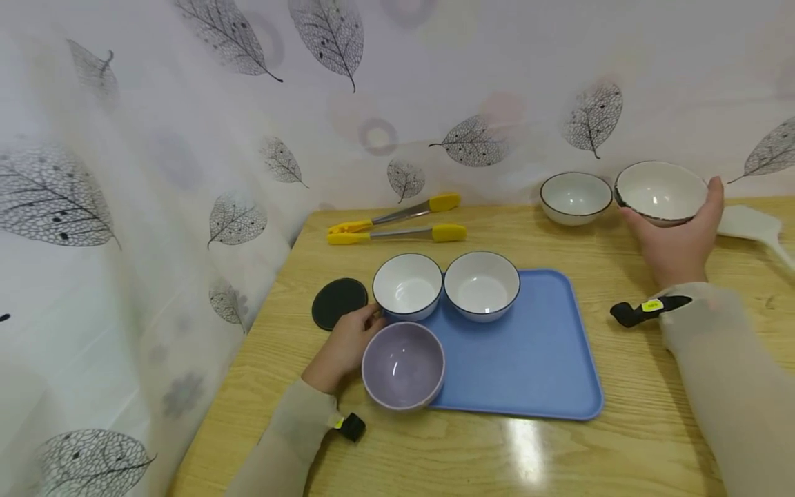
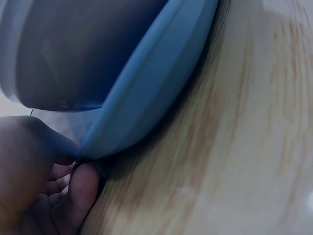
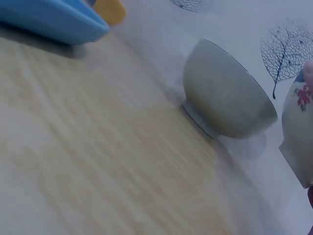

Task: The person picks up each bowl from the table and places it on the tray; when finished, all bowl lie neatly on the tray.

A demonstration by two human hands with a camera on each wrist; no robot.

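My right hand (image 1: 680, 241) grips a white bowl (image 1: 661, 190) at the back right, thumb on one side and fingers on the other. Red flowers show on the outside of this bowl in the right wrist view. Just left of it stands a smaller white bowl (image 1: 575, 200) with a dark rim. At the blue tray's left edge, my left hand (image 1: 352, 342) pinches the tray (image 1: 522, 366); the left wrist view has the fingers (image 2: 83, 188) at its rim. Two white bowls, one left (image 1: 407, 286) and one right (image 1: 482, 286), and a purple bowl (image 1: 404, 367) stand on the tray.
A dark round coaster (image 1: 339, 304) lies left of the tray. Yellow-tipped tongs (image 1: 397, 224) lie behind it, near the leaf-patterned curtain (image 1: 497, 83). A white spatula (image 1: 751, 224) is at the far right, beyond the right hand, on the wooden table (image 1: 472, 455).
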